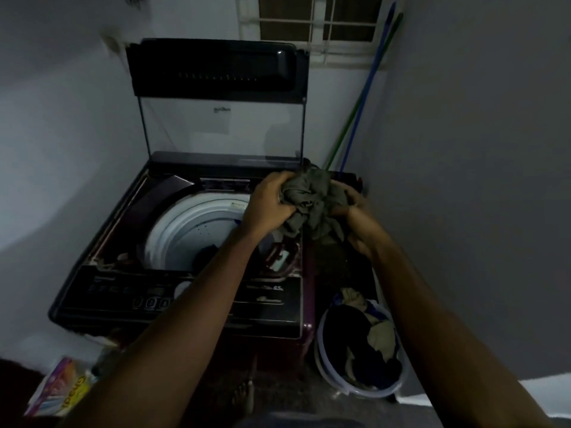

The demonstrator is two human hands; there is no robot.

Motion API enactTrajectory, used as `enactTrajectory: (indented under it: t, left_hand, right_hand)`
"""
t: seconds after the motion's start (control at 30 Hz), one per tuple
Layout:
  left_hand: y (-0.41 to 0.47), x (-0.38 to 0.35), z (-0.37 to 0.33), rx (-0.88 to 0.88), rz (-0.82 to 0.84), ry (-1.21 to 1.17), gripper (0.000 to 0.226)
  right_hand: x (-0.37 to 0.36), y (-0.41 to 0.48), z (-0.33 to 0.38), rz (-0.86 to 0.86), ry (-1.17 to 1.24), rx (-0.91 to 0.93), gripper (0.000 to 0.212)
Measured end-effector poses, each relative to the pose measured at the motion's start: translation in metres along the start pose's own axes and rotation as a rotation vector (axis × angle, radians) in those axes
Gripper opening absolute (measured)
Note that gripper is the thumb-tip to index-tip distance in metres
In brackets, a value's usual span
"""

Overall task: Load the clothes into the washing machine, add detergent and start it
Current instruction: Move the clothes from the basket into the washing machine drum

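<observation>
Two hands hold one bunched grey garment point(312, 202) in the air above the right side of the washing machine point(92, 242). The left hand point(267, 205) grips the bundle's left side with its fingers curled into the cloth. The right hand point(358, 217) clutches the right side, thumb and fingers closed into the folds. The garment sits pressed between the two hands, with loose ends hanging below them. The bundle is over the machine's right edge, just to the right of the open drum point(185, 223) and not inside it. The lid point(216, 72) stands raised at the back, its clear lower panel showing the wall behind. The drum's white ring is in view, and a dark item point(205, 254) lies low inside it. The control panel point(108, 291) runs along the machine's front edge, partly under the left forearm. On the floor to the right of the machine stands a white bucket point(361, 393) filled with more clothes point(355, 335), dark and pale pieces mixed, below the right forearm. A colourful detergent packet point(61, 387) lies at the lower left, near the machine's front corner. A blue pole point(367, 88) and a green pole point(355, 109) lean in the corner behind the machine, beside a barred window point(312, 23). The room is dim
</observation>
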State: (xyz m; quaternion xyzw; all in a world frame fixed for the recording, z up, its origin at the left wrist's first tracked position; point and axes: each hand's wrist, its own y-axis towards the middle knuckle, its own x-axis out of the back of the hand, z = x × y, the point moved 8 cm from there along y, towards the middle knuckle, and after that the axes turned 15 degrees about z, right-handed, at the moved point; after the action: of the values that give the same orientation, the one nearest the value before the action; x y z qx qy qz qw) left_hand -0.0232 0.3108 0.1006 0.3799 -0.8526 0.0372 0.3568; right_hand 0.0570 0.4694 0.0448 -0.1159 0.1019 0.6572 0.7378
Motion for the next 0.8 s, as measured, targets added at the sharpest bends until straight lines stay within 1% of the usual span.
enactTrajectory:
  t: [0.07, 0.1, 0.23, 0.3, 0.4, 0.47, 0.57, 0.63, 0.67, 0.73, 0.8]
  left_hand:
    - [0.003, 0.017, 0.031, 0.020, 0.032, 0.057, 0.053]
    - [0.003, 0.025, 0.048, 0.032, 0.050, 0.079, 0.055]
    - [-0.003, 0.053, 0.115, 0.096, 0.121, 0.118, 0.058]
    - [-0.009, 0.061, 0.143, 0.132, 0.167, 0.114, 0.056]
    - [-0.018, 0.069, 0.180, 0.185, 0.187, 0.116, 0.056]
    - [-0.017, 0.068, 0.198, 0.229, 0.203, 0.187, 0.058]
    - [-0.014, 0.063, 0.224, 0.312, 0.285, 0.322, 0.073]
    - [-0.016, 0.057, 0.240, 0.325, 0.407, 0.394, 0.077]
    - [-0.019, 0.055, 0.246, 0.331, 0.455, 0.388, 0.078]
    - [-0.025, 0.056, 0.253, 0.335, 0.471, 0.348, 0.079]
    - [-0.026, 0.056, 0.254, 0.321, 0.453, 0.284, 0.075]
  right_hand:
    - [-0.033, 0.027, -0.012, 0.026, -0.055, -0.060, 0.059]
    - [-0.047, 0.040, -0.021, 0.024, -0.113, -0.087, 0.059]
    - [-0.090, 0.084, -0.053, -0.028, -0.405, -0.123, 0.041]
    - [-0.106, 0.100, -0.072, -0.039, -0.557, -0.164, 0.039]
    - [-0.126, 0.118, -0.092, 0.000, -0.735, -0.206, 0.043]
    - [-0.136, 0.128, -0.099, 0.032, -0.890, -0.204, 0.048]
    - [-0.141, 0.141, -0.109, 0.128, -1.120, -0.220, 0.057]
    - [-0.137, 0.144, -0.117, 0.186, -1.215, -0.261, 0.050]
    - [-0.134, 0.144, -0.121, 0.198, -1.241, -0.278, 0.044]
    - [-0.127, 0.141, -0.123, 0.174, -1.240, -0.305, 0.038]
    - [-0.121, 0.138, -0.123, 0.154, -1.251, -0.324, 0.036]
